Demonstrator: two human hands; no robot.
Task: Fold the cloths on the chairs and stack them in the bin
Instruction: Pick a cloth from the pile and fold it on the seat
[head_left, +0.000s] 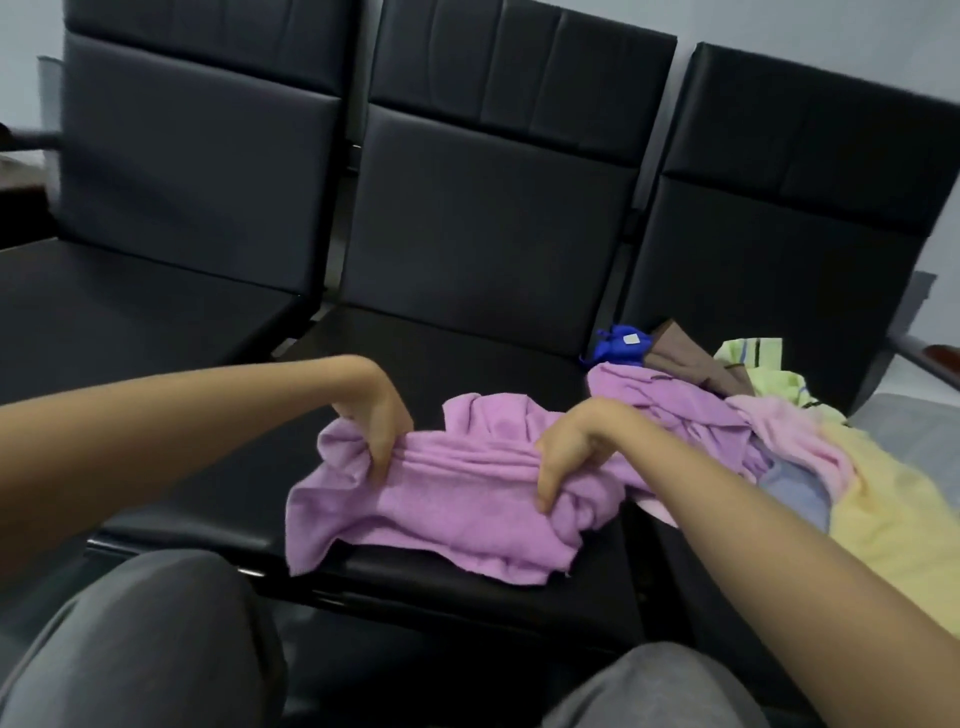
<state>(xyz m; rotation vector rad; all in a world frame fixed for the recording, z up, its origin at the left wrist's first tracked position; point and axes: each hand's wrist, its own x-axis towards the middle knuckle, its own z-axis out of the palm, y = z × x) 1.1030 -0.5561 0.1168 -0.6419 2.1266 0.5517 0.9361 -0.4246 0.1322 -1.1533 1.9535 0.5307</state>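
Note:
A crumpled purple cloth (441, 514) lies on the seat of the middle black chair (467, 353). My left hand (382, 421) pinches a bunched fold at its left end, fingers pointing down. My right hand (566, 457) grips the same fold toward its right end. On the right chair's seat lies a pile of cloths (753, 415): purple, blue, brown, pink, pale green and yellow (893, 514). No bin is in view.
Three black padded chairs stand in a row; the left chair (156, 312) has a bare seat. My knees in grey trousers (156, 649) are just in front of the seats. A wooden armrest (935, 358) shows at the far right.

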